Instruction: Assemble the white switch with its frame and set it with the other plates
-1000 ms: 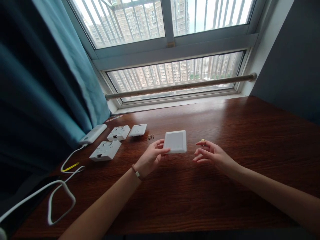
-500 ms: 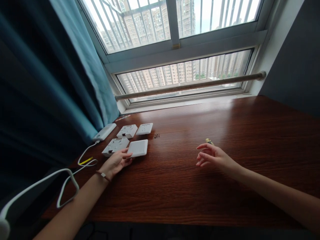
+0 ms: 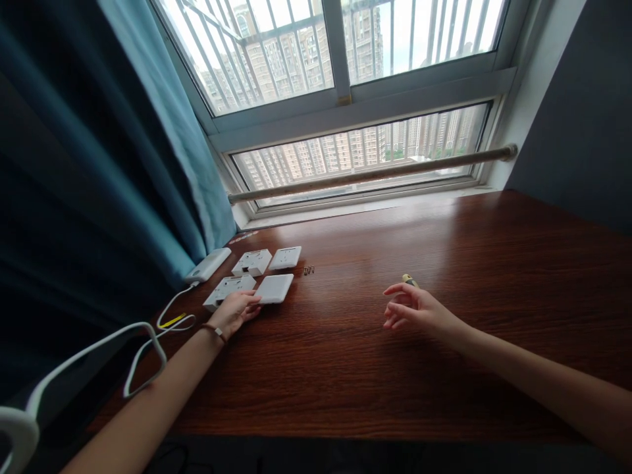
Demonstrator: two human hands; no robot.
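Observation:
My left hand (image 3: pixel 237 312) is closed on the near edge of a white square plate (image 3: pixel 275 289), thumb on top and fingers beneath. The plate is tilted a little at the desk. Just left of it a white open-backed box (image 3: pixel 230 288) lies partly hidden by my hand. Behind these are a second white box (image 3: pixel 251 262) and another white square plate (image 3: pixel 285 257). Several small screws (image 3: pixel 309 270) lie to their right. My right hand (image 3: pixel 413 308) hovers over the desk with curved fingers apart, holding nothing. A yellow and black object (image 3: pixel 409 280), mostly hidden, lies just behind it.
A white power bank (image 3: pixel 209 264) sits by the blue curtain (image 3: pixel 162 151), its white cable (image 3: pixel 148 329) looping above and beside my left forearm. A yellow strip (image 3: pixel 174 320) lies near the cable. The brown wooden desk (image 3: pixel 336 368) ends at the barred window.
My left hand has shifted slightly forward, and the plate in it is tilted differently. The right hand has barely moved. The view has shifted a little.

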